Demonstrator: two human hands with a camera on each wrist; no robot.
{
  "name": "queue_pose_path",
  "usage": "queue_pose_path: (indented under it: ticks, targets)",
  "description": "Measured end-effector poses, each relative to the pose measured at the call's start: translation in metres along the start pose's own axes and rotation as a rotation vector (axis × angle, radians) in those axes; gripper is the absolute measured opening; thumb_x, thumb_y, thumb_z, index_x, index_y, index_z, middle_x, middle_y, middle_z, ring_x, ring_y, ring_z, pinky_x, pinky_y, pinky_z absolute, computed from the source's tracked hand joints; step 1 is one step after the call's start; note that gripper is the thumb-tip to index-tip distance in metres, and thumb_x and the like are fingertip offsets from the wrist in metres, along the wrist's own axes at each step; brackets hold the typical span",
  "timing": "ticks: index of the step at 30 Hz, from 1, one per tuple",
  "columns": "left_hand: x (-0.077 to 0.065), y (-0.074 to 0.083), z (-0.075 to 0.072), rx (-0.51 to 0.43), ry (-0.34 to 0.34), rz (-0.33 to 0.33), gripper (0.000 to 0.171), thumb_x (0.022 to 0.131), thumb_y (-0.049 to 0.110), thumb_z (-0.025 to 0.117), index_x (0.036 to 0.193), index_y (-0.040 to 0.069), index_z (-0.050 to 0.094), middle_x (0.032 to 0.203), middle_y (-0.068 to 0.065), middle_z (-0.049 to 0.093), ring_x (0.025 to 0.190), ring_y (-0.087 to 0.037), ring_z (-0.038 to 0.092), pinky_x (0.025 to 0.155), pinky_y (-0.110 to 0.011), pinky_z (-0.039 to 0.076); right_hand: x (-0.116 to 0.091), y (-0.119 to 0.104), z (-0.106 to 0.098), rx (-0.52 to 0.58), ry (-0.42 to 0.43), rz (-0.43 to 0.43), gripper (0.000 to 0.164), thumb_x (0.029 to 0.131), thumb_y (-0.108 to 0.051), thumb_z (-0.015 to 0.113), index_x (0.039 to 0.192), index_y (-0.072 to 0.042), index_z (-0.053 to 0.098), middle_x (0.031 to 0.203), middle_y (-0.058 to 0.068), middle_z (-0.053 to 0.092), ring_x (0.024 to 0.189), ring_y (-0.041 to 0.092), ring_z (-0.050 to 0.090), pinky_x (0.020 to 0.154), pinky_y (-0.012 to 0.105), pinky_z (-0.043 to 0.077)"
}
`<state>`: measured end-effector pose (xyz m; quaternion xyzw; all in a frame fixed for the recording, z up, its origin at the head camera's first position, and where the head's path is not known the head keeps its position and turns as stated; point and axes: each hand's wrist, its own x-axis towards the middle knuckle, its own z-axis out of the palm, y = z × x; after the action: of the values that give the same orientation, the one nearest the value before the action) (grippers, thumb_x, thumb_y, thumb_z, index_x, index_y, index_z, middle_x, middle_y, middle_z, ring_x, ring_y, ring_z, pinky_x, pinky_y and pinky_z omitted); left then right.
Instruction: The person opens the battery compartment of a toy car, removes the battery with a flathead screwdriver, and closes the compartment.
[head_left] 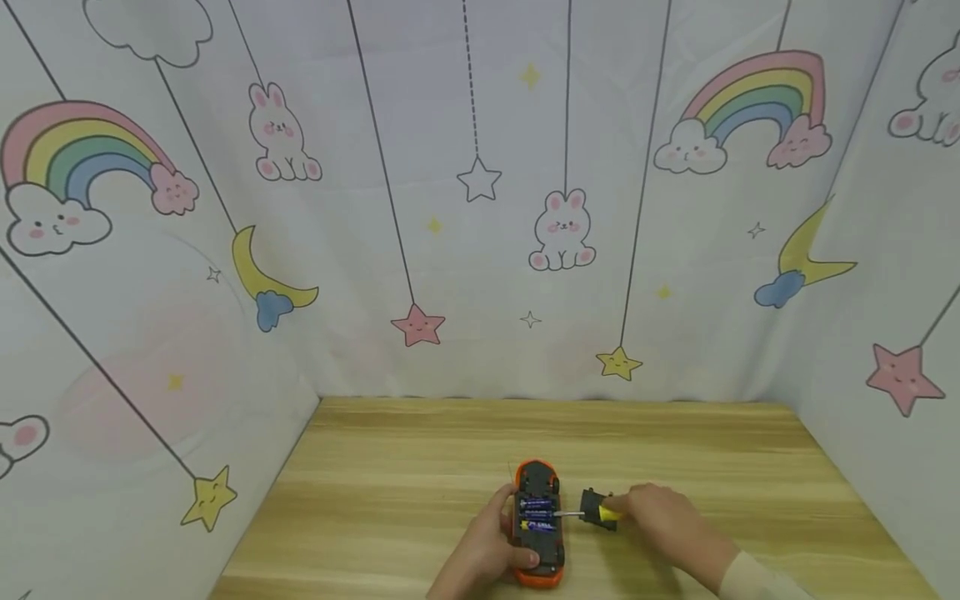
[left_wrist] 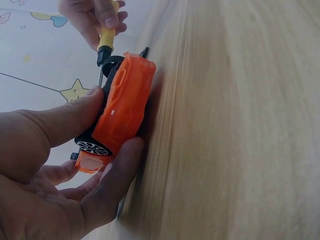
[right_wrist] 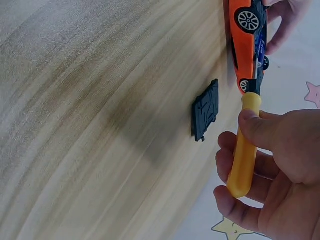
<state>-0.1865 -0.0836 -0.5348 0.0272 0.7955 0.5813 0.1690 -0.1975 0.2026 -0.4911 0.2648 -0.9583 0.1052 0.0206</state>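
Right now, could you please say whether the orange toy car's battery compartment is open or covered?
Open: blue cylindrical batteries show in the car's black underside; a flat black plastic panel lies apart on the wood-grain table.

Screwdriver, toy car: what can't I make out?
- Head: print on the batteries, too small.
- Head: part of the black cover, hidden by the screwdriver and right grip.
- Left wrist: screwdriver tip, hidden by the left grip.
- Right wrist: end of the toy car, cut by top edge.
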Motion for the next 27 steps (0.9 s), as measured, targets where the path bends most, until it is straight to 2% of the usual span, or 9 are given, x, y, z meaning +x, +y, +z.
queue_pose_path:
  ticks: [3, 7, 19, 23, 27]
  targets:
    - [0.000, 0.001, 0.000, 0.002, -0.004, 0.000, 0.109, 0.066, -0.007, 0.089, 0.158, 0.015, 0.035, 0.099, -0.010, 0.062, 0.082, -0.023, 0.063, 0.057, -0.040, 0.058, 0.000, 0.000, 0.000, -0.027, 0.019, -0.001, 0.027, 0.085, -0.013, 0.079, 0.110, -0.024, 0.081, 0.082, -0.004, 0.072, 0.066, 0.007, 0.058, 0.054, 0.029, 0.045]
    - [0.000, 0.002, -0.002, 0.013, -0.005, 0.003, 0.109, 0.066, -0.007, 0.089, 0.158, 0.017, 0.035, 0.101, -0.011, 0.061, 0.084, -0.024, 0.063, 0.057, -0.040, 0.058, 0.001, -0.004, -0.005, -0.074, 0.033, -0.006, 0.028, 0.082, -0.016, 0.082, 0.109, -0.024, 0.081, 0.078, -0.005, 0.069, 0.062, 0.004, 0.054, 0.052, 0.027, 0.043]
    - [0.000, 0.000, -0.001, 0.033, -0.008, -0.020, 0.108, 0.066, -0.005, 0.089, 0.158, 0.019, 0.036, 0.102, -0.011, 0.061, 0.083, -0.025, 0.063, 0.056, -0.038, 0.057, 0.000, -0.020, -0.025, -0.083, 0.010, -0.057, 0.030, 0.076, -0.010, 0.086, 0.103, -0.023, 0.082, 0.083, -0.005, 0.074, 0.069, 0.008, 0.062, 0.058, 0.027, 0.052]
    - [0.001, 0.000, -0.002, 0.043, -0.004, -0.011, 0.108, 0.066, -0.005, 0.089, 0.157, 0.018, 0.036, 0.101, -0.011, 0.062, 0.083, -0.025, 0.063, 0.056, -0.039, 0.057, 0.003, -0.030, -0.029, -0.135, -0.028, -0.063, 0.028, 0.076, -0.009, 0.086, 0.098, -0.025, 0.082, 0.076, -0.007, 0.070, 0.066, 0.007, 0.058, 0.056, 0.030, 0.052]
    - [0.002, -0.001, -0.002, 0.054, -0.002, -0.004, 0.108, 0.066, -0.004, 0.090, 0.157, 0.018, 0.037, 0.100, -0.011, 0.062, 0.084, -0.025, 0.062, 0.060, -0.039, 0.057, 0.007, -0.042, -0.030, -0.231, -0.057, 0.004, 0.023, 0.076, -0.008, 0.087, 0.091, -0.025, 0.082, 0.071, -0.004, 0.064, 0.064, 0.013, 0.057, 0.054, 0.039, 0.052]
